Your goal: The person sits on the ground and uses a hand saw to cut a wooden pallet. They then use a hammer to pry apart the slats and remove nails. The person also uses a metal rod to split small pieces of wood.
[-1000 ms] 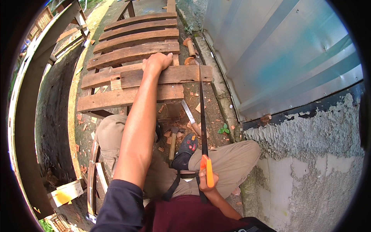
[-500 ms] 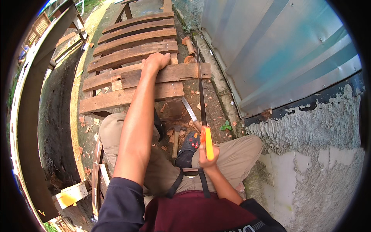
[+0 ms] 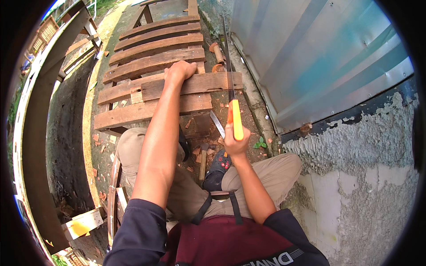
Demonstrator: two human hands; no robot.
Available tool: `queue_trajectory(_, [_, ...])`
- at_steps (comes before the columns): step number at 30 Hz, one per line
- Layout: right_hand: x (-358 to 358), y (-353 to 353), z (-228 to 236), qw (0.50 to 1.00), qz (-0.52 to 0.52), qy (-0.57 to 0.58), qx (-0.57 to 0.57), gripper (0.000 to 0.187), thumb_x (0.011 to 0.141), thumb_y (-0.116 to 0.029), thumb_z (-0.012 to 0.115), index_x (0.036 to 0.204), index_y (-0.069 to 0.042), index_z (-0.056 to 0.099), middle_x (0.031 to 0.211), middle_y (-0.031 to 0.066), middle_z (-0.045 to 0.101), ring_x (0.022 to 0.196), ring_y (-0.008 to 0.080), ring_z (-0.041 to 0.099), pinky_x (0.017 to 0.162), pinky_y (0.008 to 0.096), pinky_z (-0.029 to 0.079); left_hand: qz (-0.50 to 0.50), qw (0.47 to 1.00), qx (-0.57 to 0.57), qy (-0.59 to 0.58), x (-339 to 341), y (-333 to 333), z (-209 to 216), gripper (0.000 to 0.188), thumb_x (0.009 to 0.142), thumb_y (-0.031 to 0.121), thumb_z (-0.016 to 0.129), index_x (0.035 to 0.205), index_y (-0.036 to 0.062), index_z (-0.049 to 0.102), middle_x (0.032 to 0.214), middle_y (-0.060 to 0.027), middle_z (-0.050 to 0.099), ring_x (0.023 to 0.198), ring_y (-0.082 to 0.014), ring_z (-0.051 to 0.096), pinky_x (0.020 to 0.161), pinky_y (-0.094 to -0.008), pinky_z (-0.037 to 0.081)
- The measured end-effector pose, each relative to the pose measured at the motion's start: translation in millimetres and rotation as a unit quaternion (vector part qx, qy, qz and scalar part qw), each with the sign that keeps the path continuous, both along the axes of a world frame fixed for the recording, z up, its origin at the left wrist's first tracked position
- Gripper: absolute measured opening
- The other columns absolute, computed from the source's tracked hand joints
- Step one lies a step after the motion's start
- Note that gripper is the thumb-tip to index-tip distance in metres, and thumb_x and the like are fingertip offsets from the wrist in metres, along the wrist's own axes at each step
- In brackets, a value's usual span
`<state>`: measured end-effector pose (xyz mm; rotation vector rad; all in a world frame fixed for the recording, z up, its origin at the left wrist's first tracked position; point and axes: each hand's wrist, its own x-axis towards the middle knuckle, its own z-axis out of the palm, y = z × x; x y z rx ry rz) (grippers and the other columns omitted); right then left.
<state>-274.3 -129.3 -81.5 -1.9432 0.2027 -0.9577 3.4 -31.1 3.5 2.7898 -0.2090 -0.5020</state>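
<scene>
My left hand [image 3: 181,72] is closed over the far edge of a short wooden board [image 3: 199,84], which lies across the slats of a wooden pallet [image 3: 153,114]. The board's right end juts past the pallet. My right hand [image 3: 236,141] is wrapped around the yellow and orange handle of a handsaw [image 3: 235,120]. Its dark blade stands across the overhanging end of the board and points away from me.
A hammer [image 3: 203,165] and a long flat blade-like tool [image 3: 217,124] lie on the ground among wood chips by my foot. A corrugated metal sheet [image 3: 319,57] and a rough plastered wall [image 3: 355,146] bound the right side. A long wooden frame [image 3: 33,133] stands left.
My right hand has pushed the handsaw forward, away from my body, so its handle is now close to the board. The left hand has stayed on the board.
</scene>
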Motion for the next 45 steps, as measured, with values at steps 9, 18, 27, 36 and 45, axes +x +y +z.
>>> queue_trajectory(9, [-150.3,24.5,-53.1,0.991,0.069,0.047,0.106,0.017,0.088,-0.005,0.057,0.073,0.003,0.059,0.061,0.0131,0.06,0.055,0.0245,0.063,0.063,0.0392,0.052,0.043,0.999,-0.012,-0.003,-13.5,-0.5,10.2,0.061,0.096,0.042,0.044,0.138,0.0024,0.063,0.148,-0.0193,0.057,0.14,-0.0345,0.051,0.122,-0.0478,0.026])
queue_trajectory(18, [3.2,2.1,7.7,0.999,0.029,-0.023,-0.008,0.017,0.088,-0.004,0.061,0.072,0.001,0.059,0.059,0.0134,0.056,0.048,0.0303,0.058,0.047,0.0402,0.041,0.014,1.0,-0.009,-0.012,-3.8,-0.5,4.0,0.063,0.093,0.044,0.046,0.135,0.0023,0.065,0.147,-0.0197,0.057,0.138,-0.0351,0.053,0.121,-0.0514,0.026])
queue_trajectory(27, [-148.2,27.0,-48.8,0.991,0.064,0.046,0.11,0.014,0.088,-0.006,0.057,0.076,0.001,0.058,0.058,0.0038,0.053,0.051,0.0148,0.053,0.053,0.0389,0.048,0.039,0.999,-0.009,-0.017,-10.6,3.2,5.6,0.061,0.094,0.042,0.045,0.133,0.0003,0.066,0.143,-0.0202,0.061,0.135,-0.0361,0.056,0.119,-0.0488,0.03])
queue_trajectory(36, [13.4,-15.6,28.0,0.957,0.117,0.038,0.264,0.017,0.098,-0.011,0.065,0.088,0.0,0.059,0.068,-0.0033,0.055,0.054,0.0071,0.046,0.05,0.0272,0.037,0.046,0.997,-0.038,-0.041,-2.4,5.3,0.5,0.067,0.1,0.052,0.042,0.135,0.0002,0.064,0.145,-0.0209,0.058,0.139,-0.0361,0.052,0.121,-0.0534,0.025])
queue_trajectory(45, [14.3,3.4,-18.8,0.989,0.031,-0.062,0.134,0.026,0.1,-0.022,0.071,0.096,0.003,0.065,0.068,0.0047,0.06,0.061,0.0112,0.055,0.057,0.0288,0.045,-0.095,0.911,-0.147,-0.373,-55.3,11.3,-18.6,0.048,0.099,0.044,0.056,0.088,0.0008,0.072,0.093,-0.0199,0.073,0.093,-0.0376,0.069,0.088,-0.0474,0.05])
